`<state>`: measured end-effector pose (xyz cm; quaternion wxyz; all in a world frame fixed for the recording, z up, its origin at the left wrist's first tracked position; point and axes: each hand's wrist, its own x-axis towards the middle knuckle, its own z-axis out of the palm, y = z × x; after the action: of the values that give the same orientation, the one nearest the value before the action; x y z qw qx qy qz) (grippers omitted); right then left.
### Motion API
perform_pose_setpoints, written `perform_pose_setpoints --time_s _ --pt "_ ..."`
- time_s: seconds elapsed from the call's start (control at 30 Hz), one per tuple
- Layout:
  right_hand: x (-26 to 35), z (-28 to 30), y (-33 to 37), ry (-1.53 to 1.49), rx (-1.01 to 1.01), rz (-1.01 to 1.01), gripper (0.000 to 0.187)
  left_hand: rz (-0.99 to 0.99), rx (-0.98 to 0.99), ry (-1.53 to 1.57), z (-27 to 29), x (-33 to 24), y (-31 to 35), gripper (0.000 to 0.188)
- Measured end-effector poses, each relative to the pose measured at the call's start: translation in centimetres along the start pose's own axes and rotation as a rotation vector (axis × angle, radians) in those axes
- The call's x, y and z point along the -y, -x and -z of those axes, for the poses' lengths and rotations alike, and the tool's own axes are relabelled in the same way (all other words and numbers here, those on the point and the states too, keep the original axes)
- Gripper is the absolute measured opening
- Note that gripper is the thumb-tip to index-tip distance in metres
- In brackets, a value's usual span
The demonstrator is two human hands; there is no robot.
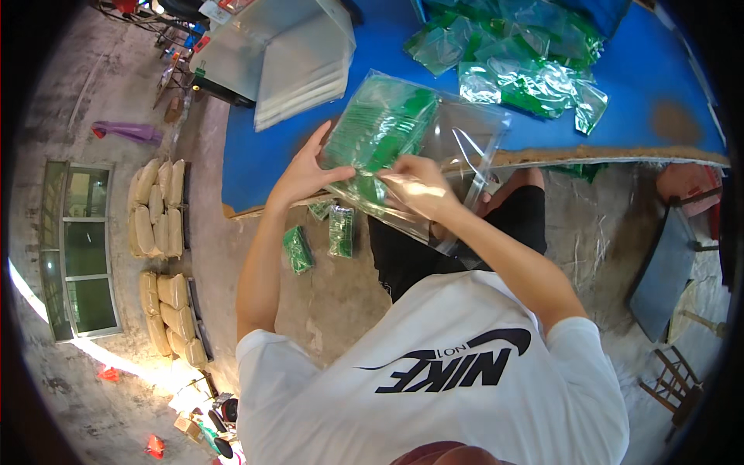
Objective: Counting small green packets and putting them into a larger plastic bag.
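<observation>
A clear plastic bag [461,128] lies tilted over the table's front edge, with a stack of green-printed clear packets [387,116] showing in its left part. My left hand [304,172] grips the stack's lower left side through the film, its thumb on top and its other fingers along the side, partly hidden. Close by on the right, my right hand [422,184] has its fingers pinched together on the bag at the lower edge of the green stack. The bag's loose, see-through end spreads to the right beyond that hand and hangs over my lap.
More green clear packets [527,70] are heaped on the blue table [643,85]. A translucent bin [298,39] holding stacked clear bags [302,93] stands back left. Green bundles [341,231] lie on the floor below. Filled sacks [159,209] stand left; a stool [673,387] stands right.
</observation>
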<state>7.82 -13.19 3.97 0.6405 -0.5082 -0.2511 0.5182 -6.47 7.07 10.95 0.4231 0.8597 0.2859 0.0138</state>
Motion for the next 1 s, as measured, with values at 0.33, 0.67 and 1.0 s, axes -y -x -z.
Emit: perform_pose_setpoints --time_s 0.33,0.67,1.0 --pt "0.2 -0.8 -1.2 0.136 0.115 -0.081 0.039 -0.01 -0.079 -0.005 2.7 3.9 -2.1 0.106" --pt "3.1 2.4 -3.7 0.155 -0.116 0.025 0.034 0.168 -0.147 0.123 -0.3 1.0 -1.5 0.062" --pt "4.8 5.3 -6.8 -0.267 0.328 -0.271 0.021 0.194 -0.081 0.469 -2.1 -1.7 -1.9 0.058"
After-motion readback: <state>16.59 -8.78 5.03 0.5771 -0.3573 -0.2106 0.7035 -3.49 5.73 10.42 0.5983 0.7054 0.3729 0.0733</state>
